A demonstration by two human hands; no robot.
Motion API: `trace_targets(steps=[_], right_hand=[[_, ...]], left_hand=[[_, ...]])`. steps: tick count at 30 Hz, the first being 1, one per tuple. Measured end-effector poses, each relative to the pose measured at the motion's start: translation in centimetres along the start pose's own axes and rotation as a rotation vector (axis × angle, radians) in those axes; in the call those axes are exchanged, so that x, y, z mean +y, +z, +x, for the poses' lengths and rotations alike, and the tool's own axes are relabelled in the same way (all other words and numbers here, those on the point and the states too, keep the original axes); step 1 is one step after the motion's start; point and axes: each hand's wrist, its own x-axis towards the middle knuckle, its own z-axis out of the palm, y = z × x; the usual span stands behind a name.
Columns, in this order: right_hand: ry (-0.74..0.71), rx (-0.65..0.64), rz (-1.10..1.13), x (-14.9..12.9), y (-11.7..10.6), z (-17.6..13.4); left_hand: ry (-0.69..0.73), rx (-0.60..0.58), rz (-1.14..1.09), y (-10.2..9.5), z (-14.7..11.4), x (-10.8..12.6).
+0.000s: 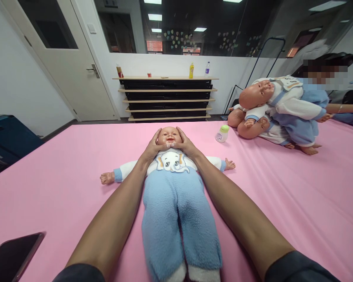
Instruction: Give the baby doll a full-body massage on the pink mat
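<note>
A baby doll (173, 196) in fleecy blue trousers and a white top with an elephant face lies on its back, feet toward me, arms spread to both sides. My left hand (153, 150) cups the left side of its head, the thumb on the chin. On the other side my right hand (187, 146) cups the head in the same way, and the two thumb tips nearly meet below the doll's mouth. Fingers of both hands reach up along the cheeks, their undersides partly hidden.
A pink-covered table (76, 156) bears a small white bottle with a green cap (222, 134), a phone (14, 256) and stacked dolls (282, 105) at right. A person's arm (342, 109) reaches in there. Behind stand a shelf unit (167, 90) and a door (85, 86).
</note>
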Motion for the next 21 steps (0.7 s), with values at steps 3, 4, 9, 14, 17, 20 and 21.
trace_targets(steps=[3,4,9,14,17,20,21], right_hand=[[0.013,0.001,0.023,0.07,0.01,0.14],[0.019,0.002,0.039,0.11,0.02,0.21],[0.039,-0.001,0.100,0.39,-0.03,0.49],[0.041,-0.006,0.143,0.47,-0.02,0.56],[0.028,0.000,0.133,0.34,0.10,0.41],[0.003,0.013,0.048,0.22,0.16,0.22],[-0.002,0.019,0.023,0.20,0.17,0.17]], left_hand=[[-0.007,0.019,-0.021,-0.05,0.13,-0.25],[-0.010,0.017,-0.026,-0.07,0.19,-0.34],[0.010,0.023,-0.018,-0.20,0.41,-0.51],[-0.004,0.016,-0.060,-0.21,0.38,-0.46],[-0.006,0.013,-0.058,-0.07,0.23,-0.32],[0.012,0.008,0.001,0.12,0.02,-0.06],[0.017,0.004,0.017,0.16,-0.04,0.01]])
